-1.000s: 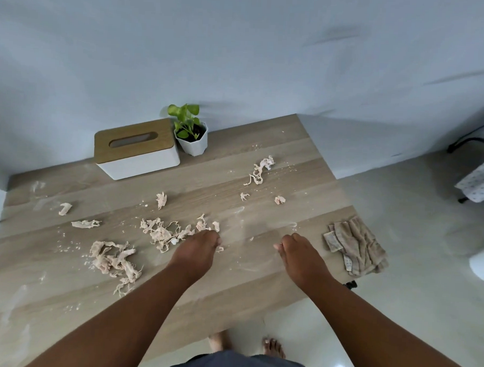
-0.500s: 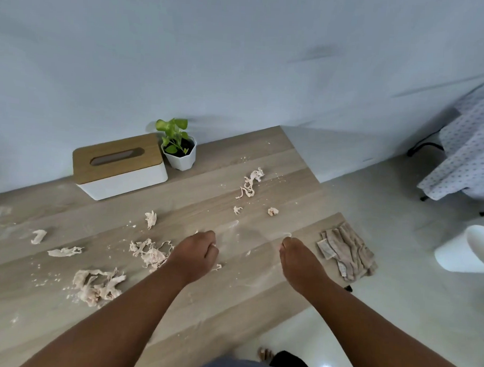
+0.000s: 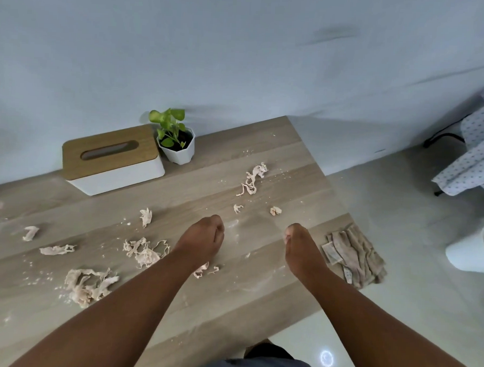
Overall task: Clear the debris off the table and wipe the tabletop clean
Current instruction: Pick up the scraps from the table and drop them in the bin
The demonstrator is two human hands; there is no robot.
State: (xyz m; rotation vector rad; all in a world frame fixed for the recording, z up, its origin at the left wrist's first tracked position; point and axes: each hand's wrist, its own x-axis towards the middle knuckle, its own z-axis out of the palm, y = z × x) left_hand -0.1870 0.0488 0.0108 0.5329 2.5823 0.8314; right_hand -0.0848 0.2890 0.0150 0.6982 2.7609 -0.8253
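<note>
two hands hover above the pale wood-grain table (image 3: 230, 307): the left hand (image 3: 202, 237) and right hand (image 3: 299, 244), both with fingers curled under; whether they hold anything i cannot tell. about nine pinkish shredded paper scraps (image 3: 86, 284) litter the table. a crumpled beige cloth (image 3: 354, 257) lies at its right edge. at the table's far edge, a white tissue box with wooden lid (image 3: 111, 158) sits beside one white pot (image 3: 178, 150) holding a green plant.

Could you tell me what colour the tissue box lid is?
Light wood brown, on a white tissue box; head view.

We count two hands, the left hand (image 3: 202, 237) and right hand (image 3: 299, 245), one tissue box (image 3: 113, 159), one potted plant (image 3: 176, 141), one folded cloth (image 3: 352, 257), and roughly ten paper scraps (image 3: 252, 178) on the surface (image 3: 258, 295).
</note>
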